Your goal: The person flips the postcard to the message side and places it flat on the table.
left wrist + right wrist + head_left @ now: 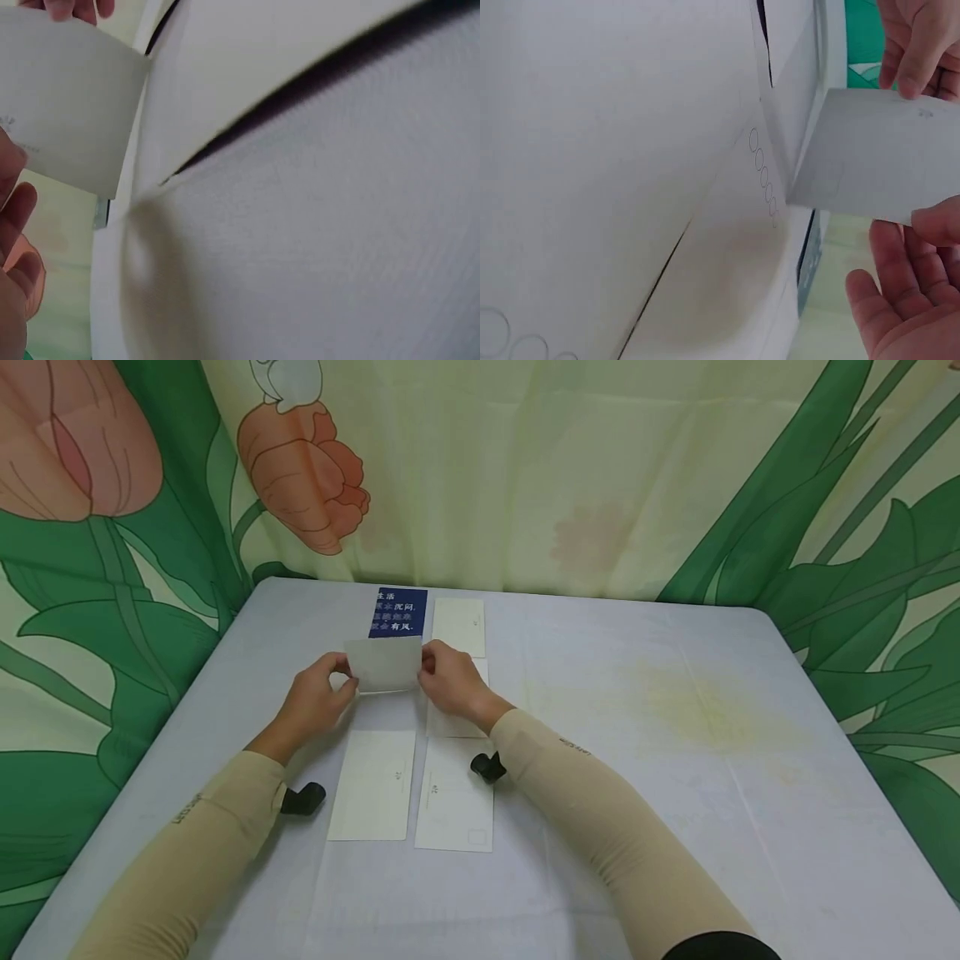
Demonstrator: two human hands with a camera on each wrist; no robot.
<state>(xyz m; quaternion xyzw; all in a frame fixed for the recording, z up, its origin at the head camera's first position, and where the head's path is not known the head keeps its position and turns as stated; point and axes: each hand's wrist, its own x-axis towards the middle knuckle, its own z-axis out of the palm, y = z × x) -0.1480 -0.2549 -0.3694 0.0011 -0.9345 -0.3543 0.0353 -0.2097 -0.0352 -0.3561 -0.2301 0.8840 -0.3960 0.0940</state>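
Holding the raised card [386, 664]: grasped at two opposite sides; it lies between your hands, tilted up from the table [637, 868]; whether its lower edge touches, you cannot tell;
Left hand [317, 697]: pinching the left side between thumb and fingers;
Right hand [456, 681]: pinching the opposite side, thumb against fingers;
Pinch: best light and matched, at the rims only; a squeeze inward would probably bow so thin a card;
Tilt: best turned by both hands together; one hand running ahead of the other would likely twist it;
Right wrist: best carried high, since a loose card lies beneath that hand and could be dragged;
Blue card: one [399, 612]; just beyond your hands, between their lines;
Flat white cards: four; the far card [459, 625] beyond your right hand; the covered card [447, 725] partly hidden under it; the near right card [453, 802] on its near side; the near left card [371, 789] nearer you than your left hand, to its right;
Cards in view: six, the raised one included;
Hands: two, neither free
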